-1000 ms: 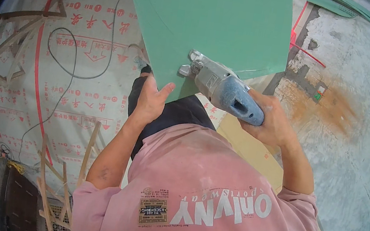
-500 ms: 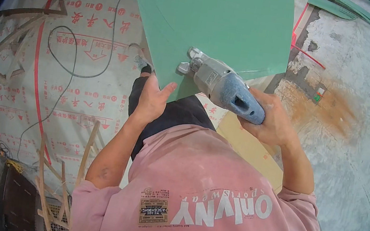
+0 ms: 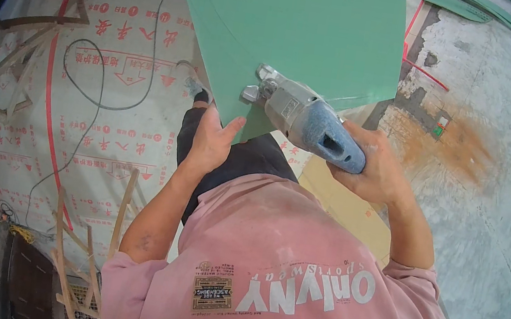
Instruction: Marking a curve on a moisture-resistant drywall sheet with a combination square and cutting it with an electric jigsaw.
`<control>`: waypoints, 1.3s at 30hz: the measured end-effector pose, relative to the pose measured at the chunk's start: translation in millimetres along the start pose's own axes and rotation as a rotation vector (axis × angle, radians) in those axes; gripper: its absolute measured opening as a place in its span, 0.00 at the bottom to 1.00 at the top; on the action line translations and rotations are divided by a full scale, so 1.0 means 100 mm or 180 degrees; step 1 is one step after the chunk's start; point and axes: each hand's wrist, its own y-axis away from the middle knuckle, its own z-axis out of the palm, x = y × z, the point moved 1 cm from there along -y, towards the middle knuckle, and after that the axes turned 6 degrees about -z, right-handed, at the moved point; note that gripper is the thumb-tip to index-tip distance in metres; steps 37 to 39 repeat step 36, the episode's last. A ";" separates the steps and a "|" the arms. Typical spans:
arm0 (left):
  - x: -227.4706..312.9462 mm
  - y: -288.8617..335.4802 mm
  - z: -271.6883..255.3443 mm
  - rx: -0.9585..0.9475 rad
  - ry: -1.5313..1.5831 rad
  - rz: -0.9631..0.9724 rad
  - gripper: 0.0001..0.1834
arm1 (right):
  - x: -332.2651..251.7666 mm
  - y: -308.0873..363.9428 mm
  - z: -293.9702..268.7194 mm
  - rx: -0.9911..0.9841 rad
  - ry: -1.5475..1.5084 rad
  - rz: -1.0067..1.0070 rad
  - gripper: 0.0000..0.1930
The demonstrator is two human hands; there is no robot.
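A large green board [image 3: 301,28] with a faint curved line drawn on it stretches away in front of me. My left hand [image 3: 214,137] is closed on its near left edge, thumb on top and fingers hidden underneath. In my right hand [image 3: 373,167] is a dusty jigsaw [image 3: 320,126] with a blue rear body and a silver metal front. Its metal shoe rests at the board's near edge, pointing up and left. The blade is hidden from view.
A dark cable [image 3: 103,81] loops over the printed floor covering [image 3: 120,113] at left. Wooden frames [image 3: 91,267] stand lower left, more wood pieces [image 3: 15,64] above. Green strips [image 3: 482,14] lie far right on bare concrete [image 3: 494,195]. A yellowish board [image 3: 348,203] lies below the jigsaw.
The jigsaw has shifted very slightly left along the board. Both hands keep their holds, and the board stays almost where it was.
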 end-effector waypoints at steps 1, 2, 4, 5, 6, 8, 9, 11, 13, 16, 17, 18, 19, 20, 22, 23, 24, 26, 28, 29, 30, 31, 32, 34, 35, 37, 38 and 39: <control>-0.02 0.00 0.00 -0.0052 0.0152 0.0034 0.21 | -0.01 0.00 0.00 -0.0001 0.0016 -0.0009 0.14; -0.02 0.01 -0.01 -0.0055 0.0150 0.0030 0.21 | -0.03 0.00 0.00 0.0001 0.0013 -0.0005 0.14; 0.07 0.03 0.01 -0.0102 0.0098 -0.0127 0.20 | -0.03 0.00 0.01 0.0089 -0.0026 -0.0017 0.13; 0.06 0.02 0.01 -0.0113 0.0095 -0.0130 0.20 | -0.03 0.00 0.01 0.0097 -0.0027 -0.0007 0.13; 0.05 0.02 0.01 -0.0114 0.0081 -0.0148 0.19 | -0.03 0.00 0.01 0.0082 -0.0064 -0.0025 0.13; 0.04 0.02 0.00 -0.0117 0.0063 -0.0169 0.19 | -0.03 0.01 0.02 0.0070 -0.0106 -0.0040 0.12; 0.03 0.02 0.01 -0.0122 0.0106 -0.0193 0.19 | -0.03 0.01 0.02 0.0098 -0.0091 -0.0068 0.12; 0.00 0.02 0.01 -0.0138 0.0143 -0.0220 0.18 | -0.03 0.02 0.03 0.0135 -0.0081 -0.0089 0.12; 0.00 0.01 0.00 -0.0189 0.0095 -0.0208 0.18 | -0.04 0.02 0.03 0.0136 -0.0160 -0.0059 0.12; 0.05 0.02 0.03 -0.0163 0.0118 -0.0280 0.17 | -0.02 0.03 0.05 0.0191 -0.0250 -0.0066 0.12; 0.04 0.01 0.03 -0.0173 0.0109 -0.0285 0.17 | -0.02 0.03 0.05 0.0201 -0.0256 -0.0059 0.12; 0.02 0.01 0.02 -0.0209 0.0085 -0.0260 0.17 | -0.02 0.04 0.05 0.0181 -0.0241 -0.0030 0.12; 0.00 0.00 0.02 -0.0245 0.0060 -0.0235 0.17 | -0.02 0.04 0.05 0.0162 -0.0226 -0.0002 0.12; -0.01 0.00 0.03 -0.0255 0.0052 -0.0240 0.17 | -0.02 0.04 0.05 0.0171 -0.0233 0.0006 0.12; -0.01 0.00 0.04 -0.0143 0.0111 -0.0198 0.17 | -0.04 0.05 0.06 0.0224 -0.0199 0.0034 0.13; 0.00 0.00 0.03 -0.0152 0.0103 -0.0204 0.17 | -0.04 0.05 0.06 0.0233 -0.0207 0.0043 0.13; 0.02 0.01 0.03 -0.0198 0.0079 -0.0195 0.17 | -0.04 0.05 0.06 0.0236 -0.0196 0.0031 0.13; 0.02 0.00 0.03 -0.0245 0.0052 -0.0192 0.17 | -0.03 0.05 0.06 0.0240 -0.0192 0.0024 0.13; -0.01 -0.01 0.03 -0.0209 0.0065 -0.0186 0.16 | -0.04 0.03 0.06 0.0241 -0.0185 -0.0038 0.14; 0.00 -0.01 0.03 -0.0203 0.0059 -0.0189 0.16 | -0.04 0.03 0.06 0.0240 -0.0192 -0.0042 0.14; 0.01 -0.01 0.03 -0.0234 0.0067 -0.0212 0.16 | -0.05 0.03 0.05 0.0213 -0.0215 0.0027 0.15; 0.02 -0.01 0.04 -0.0262 0.0074 -0.0233 0.15 | -0.05 0.03 0.05 0.0185 -0.0238 0.0092 0.16; 0.03 0.00 0.04 -0.0252 0.0064 -0.0229 0.15 | -0.05 0.03 0.06 0.0188 -0.0244 0.0080 0.16; 0.03 0.00 0.05 -0.0224 -0.0090 -0.0281 0.15 | -0.04 0.03 0.06 0.0195 -0.0233 0.0028 0.17; 0.04 0.01 0.05 -0.0214 -0.0049 -0.0265 0.16 | -0.04 0.03 0.06 0.0196 -0.0235 0.0002 0.18; 0.05 0.02 0.06 -0.0195 -0.0005 -0.0248 0.16 | -0.04 0.03 0.06 0.0193 -0.0238 -0.0031 0.18; 0.05 0.02 0.06 -0.0195 -0.0005 -0.0248 0.16 | -0.04 0.03 0.06 0.0193 -0.0238 -0.0031 0.18; 0.05 0.02 0.06 -0.0195 -0.0005 -0.0248 0.16 | -0.04 0.03 0.06 0.0193 -0.0238 -0.0031 0.18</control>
